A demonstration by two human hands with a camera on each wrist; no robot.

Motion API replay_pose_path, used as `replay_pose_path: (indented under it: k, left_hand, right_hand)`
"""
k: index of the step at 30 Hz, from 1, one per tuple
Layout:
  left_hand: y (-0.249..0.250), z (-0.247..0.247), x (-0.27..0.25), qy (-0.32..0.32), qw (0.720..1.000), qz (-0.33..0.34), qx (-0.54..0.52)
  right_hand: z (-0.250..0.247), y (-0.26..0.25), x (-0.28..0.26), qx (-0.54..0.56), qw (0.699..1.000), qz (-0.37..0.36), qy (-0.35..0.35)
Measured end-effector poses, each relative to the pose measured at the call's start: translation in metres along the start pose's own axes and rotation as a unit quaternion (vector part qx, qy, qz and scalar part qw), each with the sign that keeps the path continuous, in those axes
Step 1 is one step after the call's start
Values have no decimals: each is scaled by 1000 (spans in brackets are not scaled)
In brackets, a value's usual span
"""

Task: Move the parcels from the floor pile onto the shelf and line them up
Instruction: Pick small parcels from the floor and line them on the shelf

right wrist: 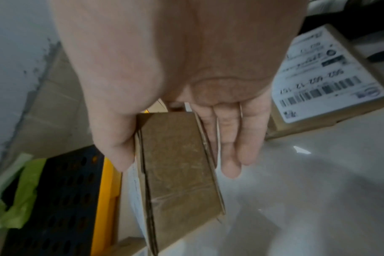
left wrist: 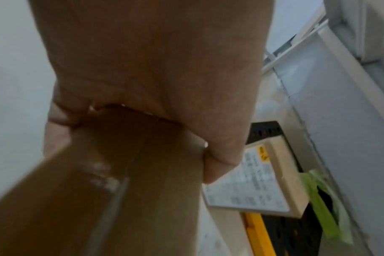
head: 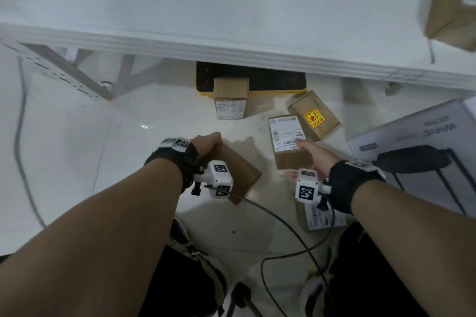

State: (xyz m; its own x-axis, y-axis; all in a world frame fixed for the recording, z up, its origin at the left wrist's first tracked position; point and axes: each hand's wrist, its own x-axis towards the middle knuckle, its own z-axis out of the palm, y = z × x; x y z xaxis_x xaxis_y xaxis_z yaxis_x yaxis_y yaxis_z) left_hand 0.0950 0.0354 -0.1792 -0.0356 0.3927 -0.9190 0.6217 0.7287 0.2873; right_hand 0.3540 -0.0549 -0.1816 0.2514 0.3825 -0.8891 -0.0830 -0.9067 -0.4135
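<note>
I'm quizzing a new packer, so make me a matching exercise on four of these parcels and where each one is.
Things:
1. Plain parcel
2. Labelled parcel
3. Red-sticker parcel
4. Corner parcel

Places:
A. On the floor, untouched
B. Held by the right hand
C. On the shelf
D. Held by the left hand

Pairs: 1-D, 2-B, 3-A, 4-C

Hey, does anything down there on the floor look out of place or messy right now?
Yes. The parcels on the floor lie scattered at different angles: the box with the red and yellow sticker sits skewed beside the white-labelled box that the right hand is gripping. A loose black cable also trails across the floor near the person's feet.
</note>
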Motion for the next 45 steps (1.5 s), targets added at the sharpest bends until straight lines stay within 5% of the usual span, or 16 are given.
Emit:
replay_pose_path:
  k: [7, 17, 26, 30, 34, 45]
  left_hand:
    - [22, -28, -68, -2, 987, 38, -154]
    - [39, -22, -197, -8, 962, 121, -246]
    - [71, 1, -314, -23, 951, 241, -193]
    - [86, 4, -332, 16, 935, 275, -224]
    - [93, 21, -363, -26, 920, 333, -205]
    - [117, 37, -375, -153, 866, 344, -328]
  right_hand:
    - [-29, -16, -34, 59, 998, -14, -6]
    - [-51, -44, -186, 161, 982, -100, -15]
    - [-107, -66, -241, 242, 955, -168, 33]
    - [-113, -88, -291, 265, 941, -204, 39]
    - [-103, -99, -349, 294, 921, -254, -10]
    - [-105, -109, -356, 392, 868, -283, -111]
